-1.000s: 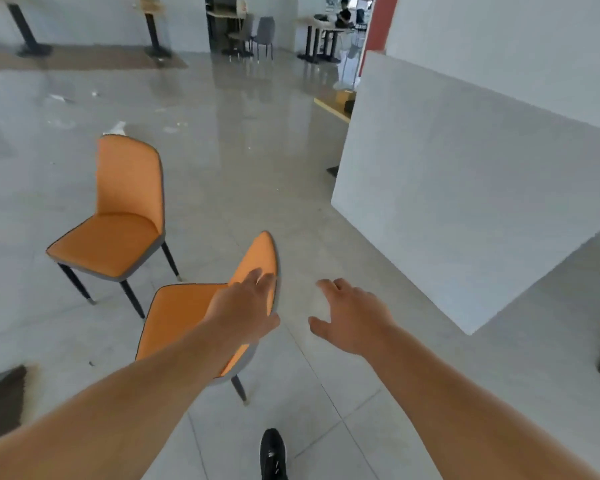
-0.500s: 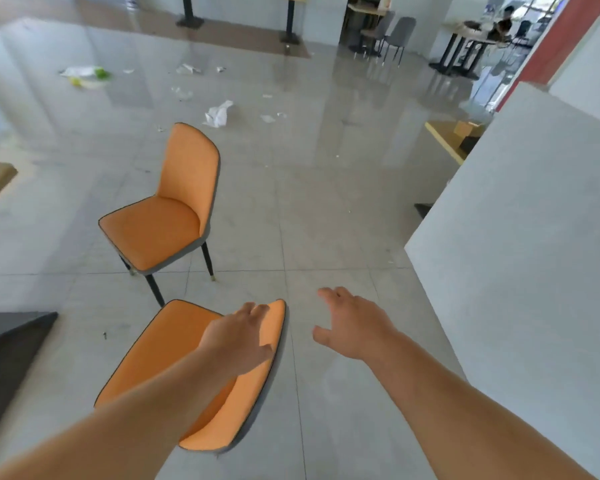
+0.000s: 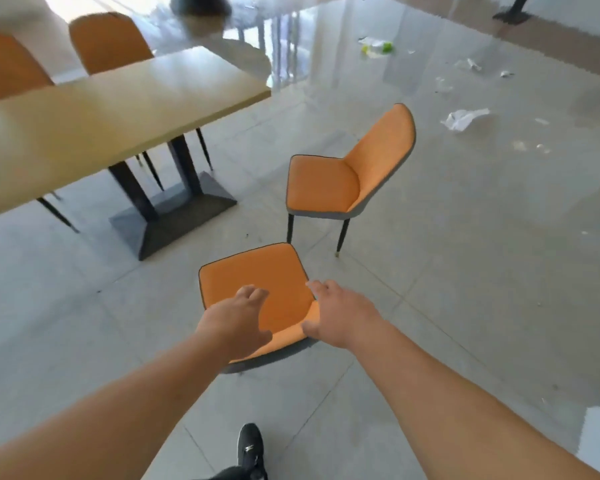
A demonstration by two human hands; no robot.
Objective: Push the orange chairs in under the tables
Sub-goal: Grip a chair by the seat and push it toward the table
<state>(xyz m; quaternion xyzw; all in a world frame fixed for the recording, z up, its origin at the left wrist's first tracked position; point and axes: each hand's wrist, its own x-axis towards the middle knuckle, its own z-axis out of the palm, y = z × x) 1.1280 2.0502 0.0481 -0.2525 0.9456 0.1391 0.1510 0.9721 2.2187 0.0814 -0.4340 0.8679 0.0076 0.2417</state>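
Left hand [image 3: 234, 322] is reaching over the near chair [image 3: 257, 289], fingers loosely curled and slightly apart, gripping nothing. It is hanging above the back edge of the seat; contact cannot be told. Right hand [image 3: 340, 315] is reaching alongside it, fingers spread and extended, thumb down by the top rim of the backrest at the chair's right rear corner, seemingly touching the rim, though that is not certain. Both bare forearms are stretching forward from the bottom of the view.

Near chair is standing on the tiled floor [image 3: 465, 306], seat facing away from the person toward the counter [image 3: 118, 109], well short of it and not under it. Far chair [image 3: 347, 178] is standing just beyond, turned sideways with its back to the right, also out in the open beside the counter's dark base [image 3: 174, 216].

Counter is showing a pale wood top. Two more orange chairs [image 3: 108, 39] are sitting at its far side.

A black shoe [image 3: 250, 448] is showing at the bottom edge. Crumpled paper [image 3: 465, 117] and other scraps are lying on the floor to the right, well apart from the chairs.
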